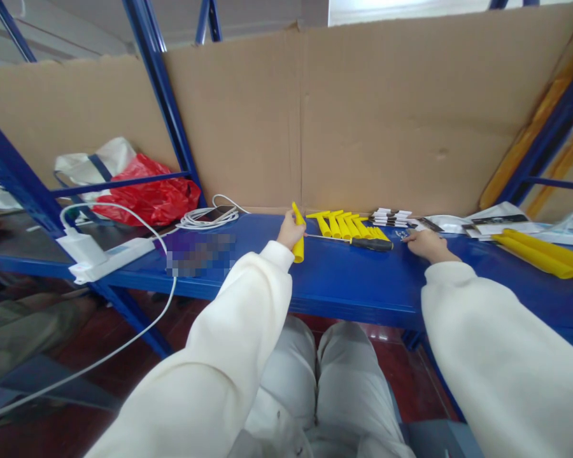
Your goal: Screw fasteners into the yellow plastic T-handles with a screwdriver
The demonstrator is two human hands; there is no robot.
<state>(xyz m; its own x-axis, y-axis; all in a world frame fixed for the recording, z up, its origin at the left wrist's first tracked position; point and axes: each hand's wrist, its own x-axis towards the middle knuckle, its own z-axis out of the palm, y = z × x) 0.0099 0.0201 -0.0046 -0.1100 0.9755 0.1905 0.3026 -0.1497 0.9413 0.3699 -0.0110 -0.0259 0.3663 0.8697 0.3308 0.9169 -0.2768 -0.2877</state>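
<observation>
My left hand [290, 231] is wrapped round a yellow plastic tube [298, 250], held upright and slightly tilted above the blue tabletop. Over on the right, my right hand [427, 244] rests at a small cluster of shiny metal pieces [401, 234]. Its fingertips are pressed together, and whatever lies between them is too small to make out. Between the hands lies a screwdriver [371, 243] with a black handle, its shaft pointing left. Behind it several similar yellow plastic pieces [335, 226] lie in a row, some with a crosspiece at the far end.
Small black-and-white packs [391, 217] are stacked near the cardboard wall [363, 114]. Long yellow tubes [544, 254] lie at right, beside white packaging [501, 219]. At left are a power strip [124, 257], coiled white cable [207, 218] and red bag [146, 191]. Another person's leg shows far left.
</observation>
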